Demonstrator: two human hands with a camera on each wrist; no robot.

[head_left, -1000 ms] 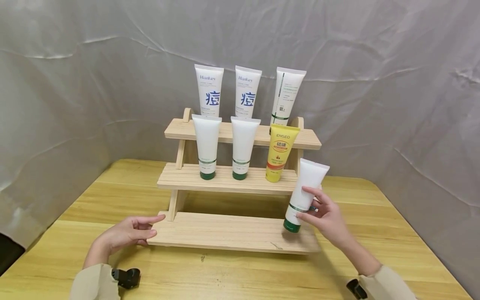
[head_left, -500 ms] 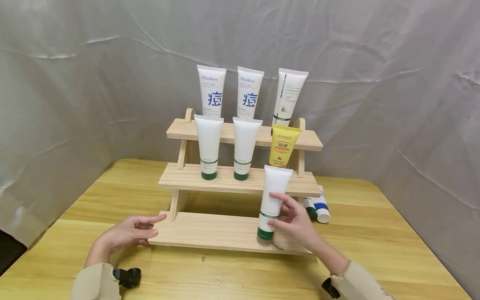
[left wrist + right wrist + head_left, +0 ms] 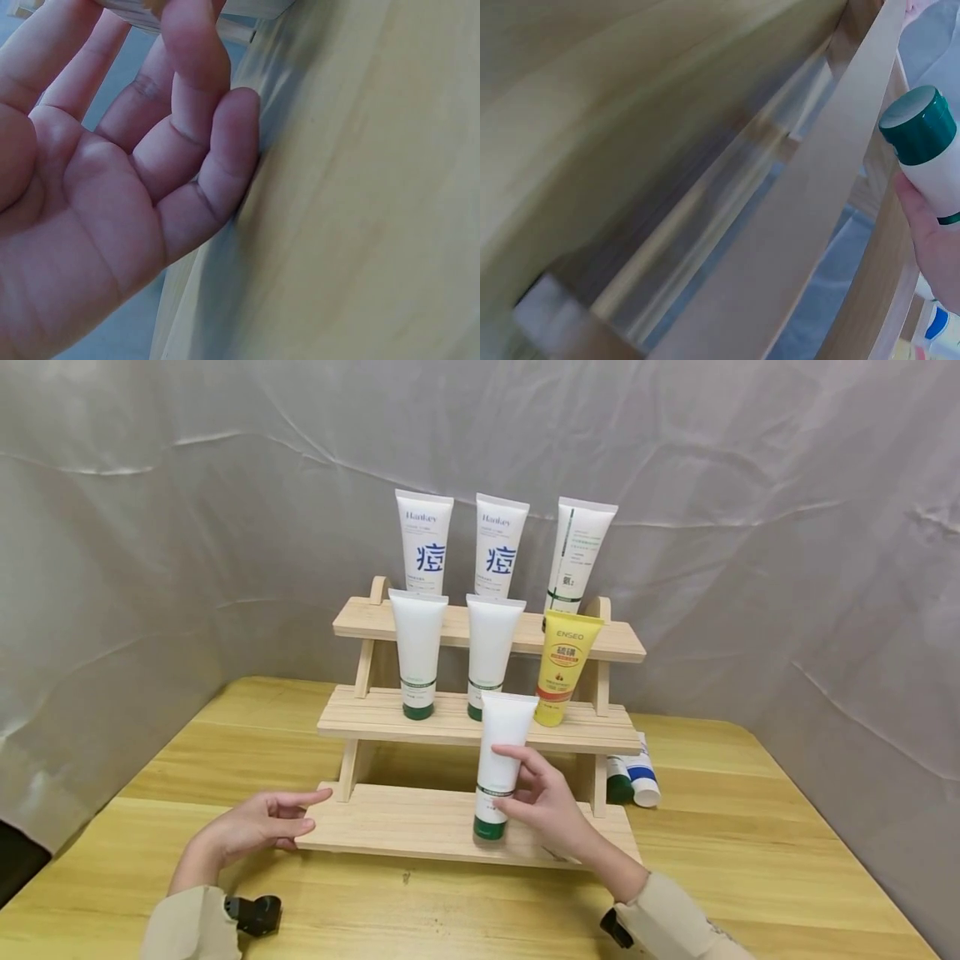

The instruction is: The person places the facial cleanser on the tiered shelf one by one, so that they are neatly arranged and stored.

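Note:
A three-tier wooden display stand (image 3: 390, 827) stands on the table. My right hand (image 3: 543, 797) grips a white squeeze tube with a green cap (image 3: 501, 735), cap down, just above the bottom shelf. In the right wrist view the tube's green cap (image 3: 919, 126) shows apart from the shelf edge. My left hand (image 3: 258, 822) holds the left end of the bottom shelf between thumb and index finger. The left wrist view shows the other fingers of that hand (image 3: 127, 172) curled near the tabletop.
On the middle shelf stand two white tubes, the left one (image 3: 417, 652) and its neighbour (image 3: 491, 643), beside a yellow tube (image 3: 566, 664). Two Hankey tubes (image 3: 426, 539) and a green-striped tube (image 3: 581, 552) stand on top. More tubes (image 3: 641, 772) lie behind the stand's right side.
My right hand has carried the white tube leftward from the right end of the stand toward the middle of the bottom shelf. The left hand keeps its place on the shelf.

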